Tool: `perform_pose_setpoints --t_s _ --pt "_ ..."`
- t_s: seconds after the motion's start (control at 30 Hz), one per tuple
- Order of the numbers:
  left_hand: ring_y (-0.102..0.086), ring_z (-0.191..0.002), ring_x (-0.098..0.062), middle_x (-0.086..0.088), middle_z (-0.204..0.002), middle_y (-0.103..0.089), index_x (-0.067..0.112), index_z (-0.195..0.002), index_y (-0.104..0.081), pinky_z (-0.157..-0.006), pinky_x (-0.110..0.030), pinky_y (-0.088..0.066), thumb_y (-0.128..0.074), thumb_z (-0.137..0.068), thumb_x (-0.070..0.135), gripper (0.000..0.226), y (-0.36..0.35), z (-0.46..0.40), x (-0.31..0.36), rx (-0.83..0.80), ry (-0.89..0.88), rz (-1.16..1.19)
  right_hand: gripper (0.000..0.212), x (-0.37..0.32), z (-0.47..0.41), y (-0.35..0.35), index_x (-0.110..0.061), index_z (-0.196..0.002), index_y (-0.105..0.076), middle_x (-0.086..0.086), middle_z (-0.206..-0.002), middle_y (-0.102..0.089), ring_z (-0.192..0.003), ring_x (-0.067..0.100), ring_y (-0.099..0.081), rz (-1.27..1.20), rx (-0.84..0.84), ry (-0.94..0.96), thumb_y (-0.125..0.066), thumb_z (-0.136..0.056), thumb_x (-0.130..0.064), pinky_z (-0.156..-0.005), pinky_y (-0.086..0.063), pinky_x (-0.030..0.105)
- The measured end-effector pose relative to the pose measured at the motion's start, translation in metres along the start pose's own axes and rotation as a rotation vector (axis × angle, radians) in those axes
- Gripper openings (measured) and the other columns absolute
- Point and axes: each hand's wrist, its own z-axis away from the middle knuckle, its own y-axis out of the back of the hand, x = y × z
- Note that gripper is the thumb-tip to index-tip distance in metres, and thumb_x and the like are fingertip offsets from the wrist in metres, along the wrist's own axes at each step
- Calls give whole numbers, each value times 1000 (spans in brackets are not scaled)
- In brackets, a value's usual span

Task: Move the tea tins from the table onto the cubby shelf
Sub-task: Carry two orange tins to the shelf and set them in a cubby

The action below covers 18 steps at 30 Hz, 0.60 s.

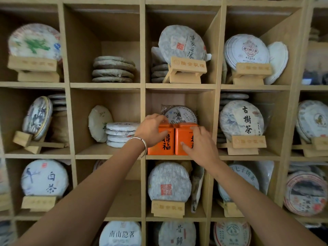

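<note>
Two orange tea tins stand side by side, touching each other, at the front edge of one compartment of the cubby shelf point(142, 86), the one in the middle row just right of the central upright board. The left tin point(162, 144) is under the left hand point(150, 129) and the right tin point(182, 142) is under the right hand point(200, 144), so each hand is on its own tin. Both tins are upright and carry black characters on the front face. The left hand reaches over the top left corner of the left tin; its fingers are curled over the lid and the thumb lies down on the front face, so it grips the tin from above. On this wrist there is a silver bracelet point(140, 142). The right hand lies on the front and the top right corner of the right tin, with the fingers bent only a little and spread; it touches the tin, but I cannot tell if it really holds it or only presses it. Behind the two tins, at the back of the same compartment, one round tea cake in clear wrapping point(181, 115) stands leaning on the back wall. In the compartment to the left, a stack of four flat tea cakes point(120, 134) lies near the right wall, and one more white cake point(99, 123) stands upright just beside the stack. In the compartment to the right, a large cake with black characters point(241, 120) rests on a wooden stand point(248, 142).
</note>
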Motion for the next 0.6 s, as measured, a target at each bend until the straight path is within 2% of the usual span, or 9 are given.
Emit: perform_pose_setpoints --t_s 0.13,0.23,0.37,0.6 --pt "-51 -117 -23 -3 -122 -61 22 -122 -58 -98 -38 -44 -61 -82 30 41 -6 0 16 -23 -45 44 56 6 13 14 -9 -125 -45 12 -118 -50 -109 28 -49 56 -35 -22 -63 -85 -44 -84 -45 36" --pt "-49 -123 -24 -4 -130 -58 21 -125 -57 -102 -34 -37 -63 -83 28 42 -19 0 34 -88 -133 66 56 12 30 32 -8 -126 -46 13 -117 -51 -109 29 -50 121 -47 -64 -63 -85 -43 -86 -44 37" --pt "-51 -122 -23 -7 -129 -60 16 -122 -61 -100 -28 -34 -65 -82 23 41 -38 -4 60 -130 -273 178 54 21 52 68 -7 -124 -48 14 -118 -52 -109 31 -50 270 -38 -154 -63 -85 -41 -88 -42 37" --pt "-55 -111 -25 -6 -121 -61 22 -122 -59 -91 -36 -46 -64 -82 32 41 -80 29 149 -291 -539 472 53 18 142 150 -5 -122 -49 16 -117 -53 -107 33 -52 524 -22 -434 -61 -87 -43 -81 -43 39"
